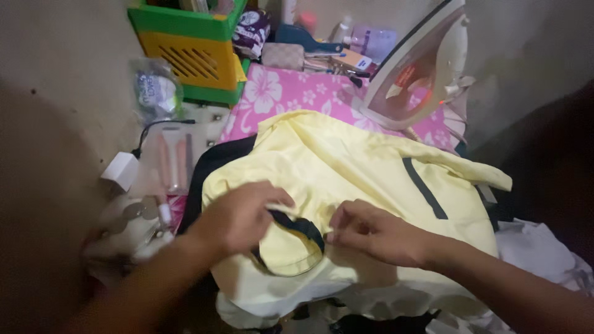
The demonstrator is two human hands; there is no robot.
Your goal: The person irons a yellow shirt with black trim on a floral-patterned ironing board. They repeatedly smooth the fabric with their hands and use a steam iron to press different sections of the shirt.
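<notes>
- Two bare hands on pale yellow cloth garment with dark trim (346,167), spread over pink flowered ironing surface (291,93).
- Left hand (238,216): fingers pinched on dark-edged collar (297,226).
- Right hand (371,232): fingertips pinching yellow cloth beside collar.
- White steam iron (421,68): upright, set aside at far end, well apart from hands.
- Progress, judged: garment laid out, collar being arranged; creases visible.
- Hard to read: blurred left-side clutter, yellow-green plastic crate (192,49), dark right edge.

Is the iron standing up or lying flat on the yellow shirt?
Standing up. The iron rests on its heel on the pink flowered cloth, its soleplate tilted and facing out, behind the yellow shirt.
</notes>
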